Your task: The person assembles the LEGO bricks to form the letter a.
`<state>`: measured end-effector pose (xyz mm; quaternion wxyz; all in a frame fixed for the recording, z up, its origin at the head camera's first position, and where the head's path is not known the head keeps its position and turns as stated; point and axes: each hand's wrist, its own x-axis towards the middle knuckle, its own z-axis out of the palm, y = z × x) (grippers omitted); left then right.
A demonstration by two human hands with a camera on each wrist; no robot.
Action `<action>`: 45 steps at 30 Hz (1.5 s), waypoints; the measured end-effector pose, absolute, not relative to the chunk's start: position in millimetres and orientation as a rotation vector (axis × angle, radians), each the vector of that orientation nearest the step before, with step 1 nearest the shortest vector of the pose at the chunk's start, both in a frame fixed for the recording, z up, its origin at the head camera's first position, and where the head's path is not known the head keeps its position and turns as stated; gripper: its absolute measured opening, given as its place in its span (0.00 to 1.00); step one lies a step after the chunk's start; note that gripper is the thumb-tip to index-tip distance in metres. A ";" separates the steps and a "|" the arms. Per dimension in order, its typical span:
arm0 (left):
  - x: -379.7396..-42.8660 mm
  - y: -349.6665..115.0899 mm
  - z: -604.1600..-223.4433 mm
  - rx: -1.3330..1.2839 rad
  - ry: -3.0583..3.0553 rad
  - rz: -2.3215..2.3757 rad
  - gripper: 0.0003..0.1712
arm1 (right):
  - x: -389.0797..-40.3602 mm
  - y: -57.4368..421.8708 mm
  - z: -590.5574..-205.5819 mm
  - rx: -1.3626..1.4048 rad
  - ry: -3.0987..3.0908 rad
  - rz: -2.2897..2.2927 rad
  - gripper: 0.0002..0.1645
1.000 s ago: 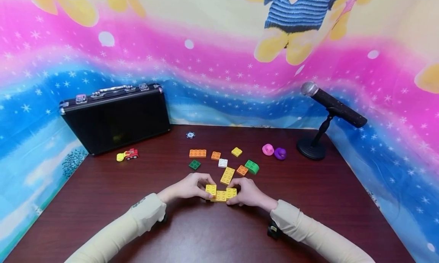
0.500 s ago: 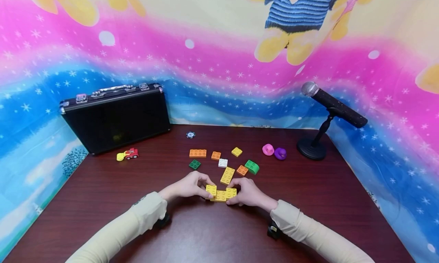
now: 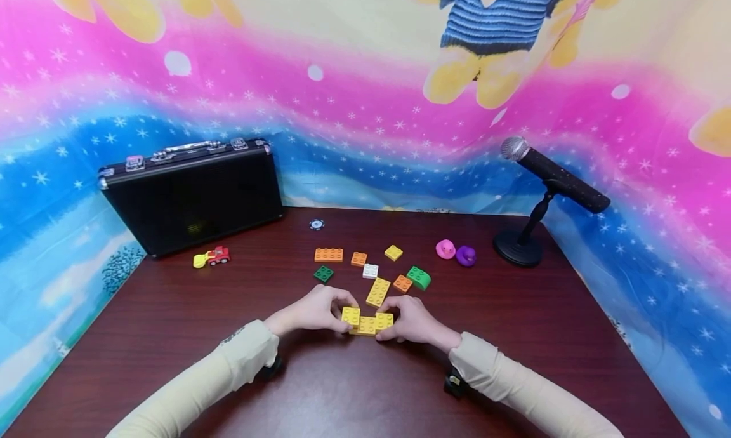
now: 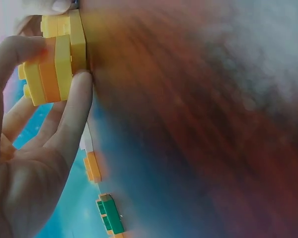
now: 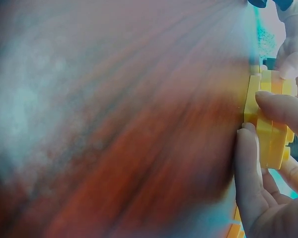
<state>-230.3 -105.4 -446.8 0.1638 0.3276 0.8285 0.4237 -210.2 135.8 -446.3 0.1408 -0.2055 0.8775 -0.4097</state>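
A yellow toy brick assembly [image 3: 367, 325] lies low over the table's near middle, raised at both ends with a lower studded middle. My left hand [image 3: 320, 309] pinches its left end, a stack [image 3: 351, 315] of bricks. In the left wrist view an orange layer [image 4: 50, 74] shows between yellow ones in that stack, thumb above and a finger below. My right hand [image 3: 415, 322] grips the right-end stack [image 3: 384, 321], yellow throughout in the right wrist view, where its thumb [image 5: 278, 109] lies along the side. Just beyond the hands lies a long yellow brick [image 3: 378, 292].
Behind are orange bricks [image 3: 329, 255], a dark green brick [image 3: 323, 273], a white brick [image 3: 370, 271], a small yellow brick [image 3: 393, 252] and a curved green brick [image 3: 419, 277]. Farther out stand a black case [image 3: 197, 197], toy car [image 3: 219, 256], rubber ducks [image 3: 445, 249] and microphone [image 3: 559, 178].
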 end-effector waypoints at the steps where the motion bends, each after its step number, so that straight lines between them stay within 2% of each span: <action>1: -230.2 -105.2 -447.0 0.942 2.379 1.194 0.17 | -210.1 136.5 -446.0 -0.601 2.542 -1.177 0.22; 7: -228.1 -103.5 -446.3 0.926 2.389 1.203 0.17 | -212.4 149.0 -443.3 -0.610 2.522 -1.199 0.28; 14: -226.6 -102.0 -445.1 0.900 2.373 1.235 0.16 | -228.1 171.3 -447.8 -0.235 2.407 -1.603 0.25; 19: -226.4 -102.7 -446.6 0.891 2.372 1.240 0.17 | -240.9 177.0 -451.8 -0.065 2.483 -1.632 0.25; 27: -226.3 -101.6 -446.5 0.886 2.377 1.233 0.17 | -256.4 176.0 -452.3 -0.029 2.570 -1.562 0.30; 38: -227.1 -102.6 -445.5 0.875 2.363 1.239 0.17 | -267.2 170.3 -453.0 -0.022 2.667 -1.365 0.23; 45: -226.0 -102.3 -444.7 0.856 2.357 1.236 0.17 | -262.4 173.6 -448.8 -0.049 2.483 -1.569 0.24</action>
